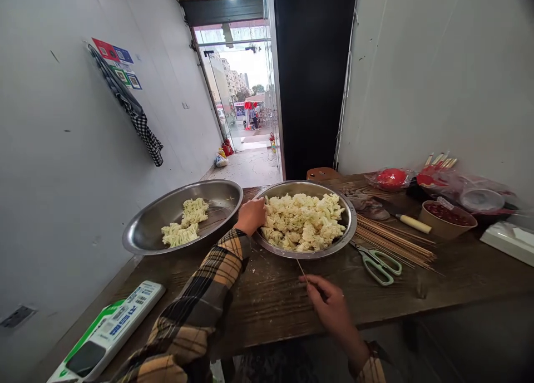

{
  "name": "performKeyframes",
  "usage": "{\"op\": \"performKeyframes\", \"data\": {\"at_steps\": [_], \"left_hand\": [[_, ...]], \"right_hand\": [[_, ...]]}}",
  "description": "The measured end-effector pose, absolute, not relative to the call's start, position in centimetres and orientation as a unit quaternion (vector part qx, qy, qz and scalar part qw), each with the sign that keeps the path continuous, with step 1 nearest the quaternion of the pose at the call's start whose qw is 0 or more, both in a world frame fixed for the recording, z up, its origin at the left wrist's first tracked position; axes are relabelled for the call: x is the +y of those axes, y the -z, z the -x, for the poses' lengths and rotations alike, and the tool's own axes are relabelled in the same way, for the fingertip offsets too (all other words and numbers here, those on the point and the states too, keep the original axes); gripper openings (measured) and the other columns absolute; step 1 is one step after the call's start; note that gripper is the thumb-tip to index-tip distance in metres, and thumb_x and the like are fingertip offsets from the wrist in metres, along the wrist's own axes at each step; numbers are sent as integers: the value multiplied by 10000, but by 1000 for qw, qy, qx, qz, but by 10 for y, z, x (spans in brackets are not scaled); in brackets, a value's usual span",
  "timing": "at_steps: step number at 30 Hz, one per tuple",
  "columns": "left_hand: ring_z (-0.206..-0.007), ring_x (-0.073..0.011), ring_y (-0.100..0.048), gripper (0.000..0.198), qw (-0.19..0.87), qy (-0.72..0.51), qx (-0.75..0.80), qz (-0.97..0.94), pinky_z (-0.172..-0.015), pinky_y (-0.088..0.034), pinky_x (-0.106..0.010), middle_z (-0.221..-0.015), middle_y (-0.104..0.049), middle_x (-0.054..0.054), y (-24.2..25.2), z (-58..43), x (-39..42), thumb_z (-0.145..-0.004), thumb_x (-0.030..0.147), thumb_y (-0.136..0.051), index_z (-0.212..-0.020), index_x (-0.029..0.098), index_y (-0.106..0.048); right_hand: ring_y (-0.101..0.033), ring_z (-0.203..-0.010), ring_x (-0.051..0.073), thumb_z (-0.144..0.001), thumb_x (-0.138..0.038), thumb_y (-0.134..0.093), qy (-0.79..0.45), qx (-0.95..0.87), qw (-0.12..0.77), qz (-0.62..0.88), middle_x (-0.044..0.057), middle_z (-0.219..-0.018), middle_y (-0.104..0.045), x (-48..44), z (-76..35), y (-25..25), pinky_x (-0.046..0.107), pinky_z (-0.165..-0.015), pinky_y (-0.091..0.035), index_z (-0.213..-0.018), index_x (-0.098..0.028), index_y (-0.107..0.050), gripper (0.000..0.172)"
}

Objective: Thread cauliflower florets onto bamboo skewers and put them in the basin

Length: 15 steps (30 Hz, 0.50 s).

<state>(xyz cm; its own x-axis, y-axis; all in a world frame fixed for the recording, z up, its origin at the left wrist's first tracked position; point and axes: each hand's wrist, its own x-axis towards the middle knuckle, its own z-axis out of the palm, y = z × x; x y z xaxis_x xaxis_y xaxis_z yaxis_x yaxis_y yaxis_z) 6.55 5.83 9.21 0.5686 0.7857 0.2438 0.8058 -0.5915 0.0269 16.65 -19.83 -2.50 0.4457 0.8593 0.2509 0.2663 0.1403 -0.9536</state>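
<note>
My left hand (pixel 251 216) reaches over the left rim of a steel bowl (pixel 308 255) heaped with cauliflower florets (pixel 304 221). Its fingertips are hidden at the edge of the heap, so whether they grip a floret does not show. In front of that bowl, my right hand (pixel 329 302) pinches a thin wooden skewer (pixel 302 270), which points up toward the bowl's rim. To the left, a wide steel basin (pixel 142 241) carries a few skewered-looking cauliflower pieces (pixel 183 227) on its bottom.
Right of the bowl lie green-handled scissors (pixel 379 265), a bundle of bamboo skewers (pixel 396 241) and a knife with a pale handle (pixel 414 224). Behind these stands a paper tub (pixel 448 219) of dark red contents. A white boxed device (pixel 120 327) lies at the table's left.
</note>
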Motion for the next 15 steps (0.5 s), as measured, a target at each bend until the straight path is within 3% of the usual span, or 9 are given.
{"op": "performKeyframes", "data": {"at_steps": [3, 11, 15], "left_hand": [[-968, -242, -612, 309, 24, 115, -448, 887, -790, -440, -327, -1119, -639, -117, -93, -63, 63, -815, 217, -473, -1075, 206, -640], [-815, -215, -614, 160, -60, 197, -400, 893, -713, -410, -290, -795, -676, -70, -86, -57, 62, -773, 280, -534, -730, 198, -664], [-770, -184, -608, 210, -114, 285, -392, 867, -682, -421, -273, -785, -662, -65, -86, -55, 59, -803, 252, -461, -812, 175, -656]], "right_hand": [[-664, -723, 187, -847, -302, -521, -240, -465, 595, 609, 42, -711, -695, -198, -166, 27, 252, -664, -535, -935, -192, -754, 272], [-599, -561, 154, -839, -315, -530, -220, -468, 596, 614, 19, -586, -638, -197, -166, 30, 227, -540, -503, -919, -188, -759, 274], [-580, -524, 145, -830, -369, -547, -201, -465, 613, 606, 35, -634, -676, -196, -165, 28, 217, -484, -484, -876, -202, -769, 282]]}}
